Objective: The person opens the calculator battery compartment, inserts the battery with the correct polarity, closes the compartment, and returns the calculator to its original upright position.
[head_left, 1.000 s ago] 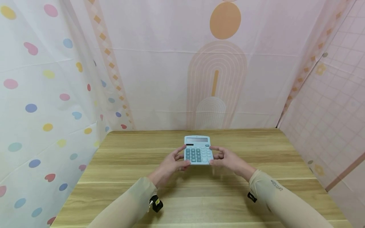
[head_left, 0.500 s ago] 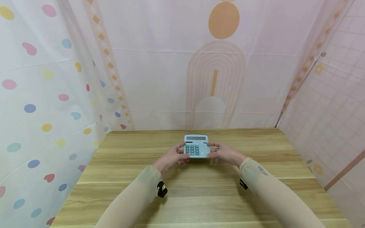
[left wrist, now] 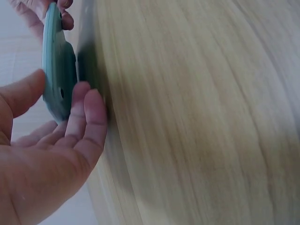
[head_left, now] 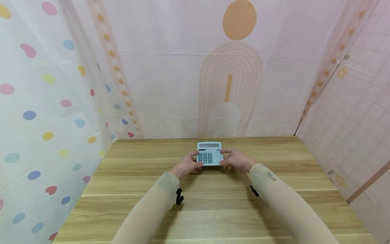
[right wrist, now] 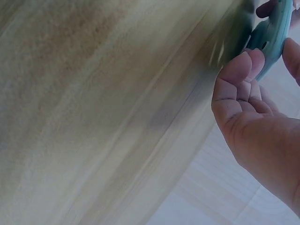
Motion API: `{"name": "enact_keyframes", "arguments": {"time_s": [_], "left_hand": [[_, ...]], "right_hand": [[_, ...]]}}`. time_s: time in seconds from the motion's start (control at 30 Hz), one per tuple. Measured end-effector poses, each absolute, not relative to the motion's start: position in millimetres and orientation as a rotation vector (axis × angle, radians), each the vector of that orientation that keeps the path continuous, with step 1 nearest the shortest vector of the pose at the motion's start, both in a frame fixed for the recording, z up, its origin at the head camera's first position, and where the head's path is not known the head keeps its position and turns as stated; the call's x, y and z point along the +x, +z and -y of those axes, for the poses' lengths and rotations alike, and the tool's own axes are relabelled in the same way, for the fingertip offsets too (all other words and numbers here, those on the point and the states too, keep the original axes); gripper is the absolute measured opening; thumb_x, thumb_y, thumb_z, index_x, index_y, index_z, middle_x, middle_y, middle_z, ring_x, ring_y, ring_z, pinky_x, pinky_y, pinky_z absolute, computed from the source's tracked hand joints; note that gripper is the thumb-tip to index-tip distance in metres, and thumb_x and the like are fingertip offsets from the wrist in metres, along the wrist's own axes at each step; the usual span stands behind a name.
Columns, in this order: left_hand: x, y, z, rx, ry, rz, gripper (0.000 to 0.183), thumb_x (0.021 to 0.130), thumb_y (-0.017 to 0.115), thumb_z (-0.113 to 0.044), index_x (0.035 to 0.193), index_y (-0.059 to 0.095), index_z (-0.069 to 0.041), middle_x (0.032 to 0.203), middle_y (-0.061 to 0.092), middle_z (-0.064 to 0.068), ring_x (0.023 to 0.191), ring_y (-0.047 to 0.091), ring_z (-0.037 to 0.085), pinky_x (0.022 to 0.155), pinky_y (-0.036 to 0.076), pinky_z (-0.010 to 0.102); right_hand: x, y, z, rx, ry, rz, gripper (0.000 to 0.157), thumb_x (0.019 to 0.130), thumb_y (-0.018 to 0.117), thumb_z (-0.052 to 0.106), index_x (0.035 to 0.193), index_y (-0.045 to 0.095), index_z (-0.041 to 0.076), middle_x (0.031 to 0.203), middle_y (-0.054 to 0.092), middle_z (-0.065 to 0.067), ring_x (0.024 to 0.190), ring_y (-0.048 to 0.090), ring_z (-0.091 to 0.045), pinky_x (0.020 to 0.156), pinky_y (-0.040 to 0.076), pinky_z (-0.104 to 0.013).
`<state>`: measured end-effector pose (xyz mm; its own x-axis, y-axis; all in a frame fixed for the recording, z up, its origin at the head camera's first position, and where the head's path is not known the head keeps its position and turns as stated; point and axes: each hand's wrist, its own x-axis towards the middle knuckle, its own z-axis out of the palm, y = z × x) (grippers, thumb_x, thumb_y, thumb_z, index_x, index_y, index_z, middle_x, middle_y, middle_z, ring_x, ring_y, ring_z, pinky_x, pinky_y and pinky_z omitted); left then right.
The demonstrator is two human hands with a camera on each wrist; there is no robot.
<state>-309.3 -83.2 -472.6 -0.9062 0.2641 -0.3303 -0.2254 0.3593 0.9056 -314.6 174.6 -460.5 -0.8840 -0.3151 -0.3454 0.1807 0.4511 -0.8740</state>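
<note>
A light blue calculator with darker number keys and a display along its far edge is held between both hands, near the back of the table. My left hand grips its left side, thumb on the front face near the lower corner and fingers at the edge and beneath. On the opposite side my right hand grips it the same way. In the left wrist view the calculator is seen edge-on, slightly above the wood. The right wrist view shows only part of the calculator, with curled fingers under it.
The wooden table spreads below both arms, its back edge close behind the calculator. A pale pink patterned curtain hangs behind it. A dotted curtain is on the left and a grid-patterned one on the right.
Both hands have moved the calculator away from the body, toward the back of the table, and lowered it closer to the wood. Their hold on it stays the same.
</note>
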Motion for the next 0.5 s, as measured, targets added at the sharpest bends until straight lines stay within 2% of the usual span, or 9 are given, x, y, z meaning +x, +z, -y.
{"name": "enact_keyframes", "arguments": {"time_s": [0.1, 0.27, 0.4, 0.5], "left_hand": [[-308, -472, 80, 0.015, 1.510, -2.303, 0.073, 0.103, 0.071, -0.011, 0.167, 0.036, -0.010, 0.152, 0.058, 0.024, 0.098, 0.071, 0.023, 0.083, 0.061, 0.032], [-305, -474, 74, 0.059, 1.377, -2.460, 0.070, 0.102, 0.072, -0.018, 0.164, 0.041, -0.007, 0.154, 0.057, 0.024, 0.075, 0.063, 0.015, 0.071, 0.056, 0.028], [-302, -478, 71, 0.109, 1.285, -2.538, 0.071, 0.103, 0.073, -0.027, 0.163, 0.042, -0.004, 0.152, 0.059, 0.020, 0.074, 0.062, 0.014, 0.083, 0.055, 0.030], [-301, -480, 69, 0.140, 1.252, -2.568, 0.072, 0.103, 0.073, -0.031, 0.162, 0.043, -0.003, 0.152, 0.060, 0.020, 0.090, 0.068, 0.019, 0.100, 0.055, 0.038]], "right_hand": [[-316, -461, -173, -0.112, -1.412, -2.272, 0.075, 0.098, 0.076, 0.010, 0.163, 0.040, 0.003, 0.102, 0.071, -0.010, 0.079, 0.064, -0.020, 0.074, 0.057, -0.032], [-315, -466, -168, -0.152, -1.308, -2.429, 0.071, 0.098, 0.078, 0.013, 0.160, 0.045, 0.001, 0.115, 0.073, -0.016, 0.085, 0.068, -0.020, 0.074, 0.059, -0.031], [-311, -472, -162, -0.210, -1.150, -2.617, 0.063, 0.098, 0.077, 0.014, 0.154, 0.052, -0.003, 0.121, 0.074, -0.021, 0.081, 0.068, -0.017, 0.070, 0.057, -0.026], [-308, -475, -159, -0.214, -1.097, -2.689, 0.059, 0.098, 0.076, 0.012, 0.150, 0.055, -0.005, 0.121, 0.074, -0.022, 0.080, 0.069, -0.015, 0.071, 0.057, -0.026]]}}
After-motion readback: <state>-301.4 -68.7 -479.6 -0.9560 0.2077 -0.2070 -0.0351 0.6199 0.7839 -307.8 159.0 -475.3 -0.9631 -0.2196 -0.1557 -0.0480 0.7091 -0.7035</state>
